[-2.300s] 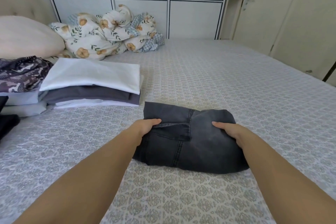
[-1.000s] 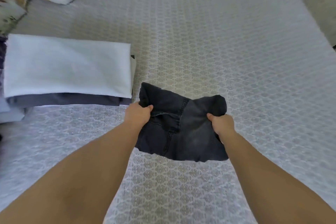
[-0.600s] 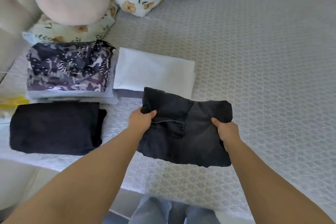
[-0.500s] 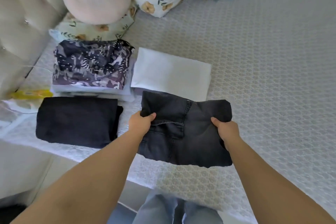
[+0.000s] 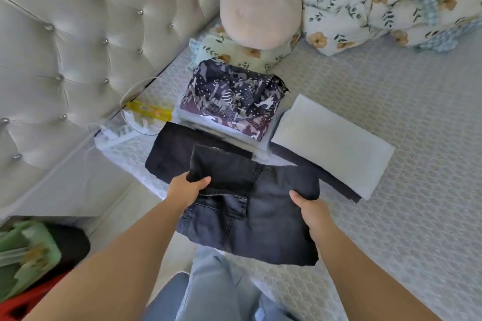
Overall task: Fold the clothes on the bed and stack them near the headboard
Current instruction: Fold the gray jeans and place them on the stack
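A folded pair of dark grey jeans [image 5: 258,214] hangs in the air over the bed's edge. My left hand [image 5: 186,189] grips its left side and my right hand [image 5: 310,210] grips its right side. Just beyond it a folded black garment [image 5: 172,154] lies on the bed. Behind that sits a stack topped by a dark patterned piece [image 5: 232,98]. To the right a white folded top [image 5: 331,144] covers a dark grey one. The tufted headboard [image 5: 78,47] stands at the left.
A round beige pillow [image 5: 259,2] and a floral duvet [image 5: 386,0] lie at the back. A yellow packet [image 5: 148,111] and a white cable sit by the headboard. Green and red items [image 5: 23,253] are on the floor at lower left. My legs in light jeans [image 5: 216,289] stand below.
I lifted the folded jeans off the bed and carried them left toward the headboard. They now hang partly over the folded black garment.
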